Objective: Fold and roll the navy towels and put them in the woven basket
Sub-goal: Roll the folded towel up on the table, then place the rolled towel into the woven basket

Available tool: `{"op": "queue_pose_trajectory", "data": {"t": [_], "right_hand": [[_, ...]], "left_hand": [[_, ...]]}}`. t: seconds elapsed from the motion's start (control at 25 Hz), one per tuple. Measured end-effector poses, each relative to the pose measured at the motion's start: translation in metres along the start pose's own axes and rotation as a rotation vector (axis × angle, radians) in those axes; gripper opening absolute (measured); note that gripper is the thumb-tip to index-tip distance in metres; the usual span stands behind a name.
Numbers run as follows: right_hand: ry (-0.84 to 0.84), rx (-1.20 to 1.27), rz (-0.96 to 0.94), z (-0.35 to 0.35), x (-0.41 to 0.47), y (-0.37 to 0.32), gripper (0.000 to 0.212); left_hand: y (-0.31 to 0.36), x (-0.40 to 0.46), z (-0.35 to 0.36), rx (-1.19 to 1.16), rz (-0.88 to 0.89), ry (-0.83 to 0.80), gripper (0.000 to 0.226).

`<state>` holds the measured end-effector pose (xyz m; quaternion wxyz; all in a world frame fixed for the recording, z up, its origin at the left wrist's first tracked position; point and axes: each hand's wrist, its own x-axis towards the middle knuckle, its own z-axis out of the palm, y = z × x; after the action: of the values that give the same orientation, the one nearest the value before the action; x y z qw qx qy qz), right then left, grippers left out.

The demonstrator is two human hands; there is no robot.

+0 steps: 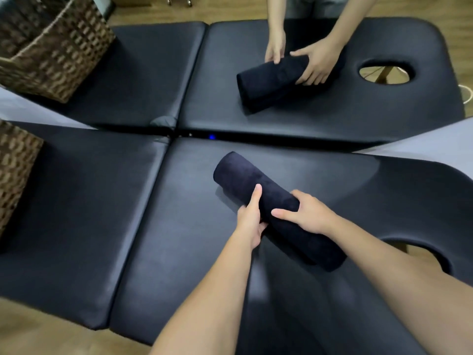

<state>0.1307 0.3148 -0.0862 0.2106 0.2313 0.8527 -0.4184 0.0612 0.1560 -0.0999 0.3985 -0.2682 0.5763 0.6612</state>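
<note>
A rolled navy towel (240,175) lies diagonally on the black padded massage table (89,213), its far end pointing up and left. My left hand (252,221) grips the roll from its left side, thumb on top. My right hand (308,213) wraps over the roll from the right. The woven basket (15,165) shows only at the left edge of the table. A mirror at the back repeats the scene: a reflected towel roll (268,83), reflected hands and the reflected basket (58,47).
The table has a seam down the middle and an oval face hole (419,254) at the right, near my right forearm. Wooden floor shows below the table's front edge. A small blue light (212,137) glows where table meets mirror.
</note>
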Motion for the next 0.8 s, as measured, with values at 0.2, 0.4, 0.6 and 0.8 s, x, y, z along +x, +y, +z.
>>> {"op": "queue_pose_trajectory", "data": {"t": [0.2,0.4,0.6,0.8], "right_hand": [[0.021,0.172,-0.093,-0.003,-0.013,-0.034,0.061],[0.076,0.258,-0.231,-0.035,-0.026,-0.097,0.046],[0.087,0.322,-0.357,-0.070,-0.047,-0.156,0.055],[0.011,0.312,-0.494,-0.112,-0.070,-0.209,0.072]], "left_hand": [[0.023,-0.022,0.001,-0.149,0.132,-0.041,0.089],[0.089,-0.059,0.007,-0.135,0.306,-0.052,0.087],[0.148,-0.099,0.006,-0.176,0.444,-0.127,0.093],[0.197,-0.158,0.008,-0.152,0.585,-0.180,0.085]]}}
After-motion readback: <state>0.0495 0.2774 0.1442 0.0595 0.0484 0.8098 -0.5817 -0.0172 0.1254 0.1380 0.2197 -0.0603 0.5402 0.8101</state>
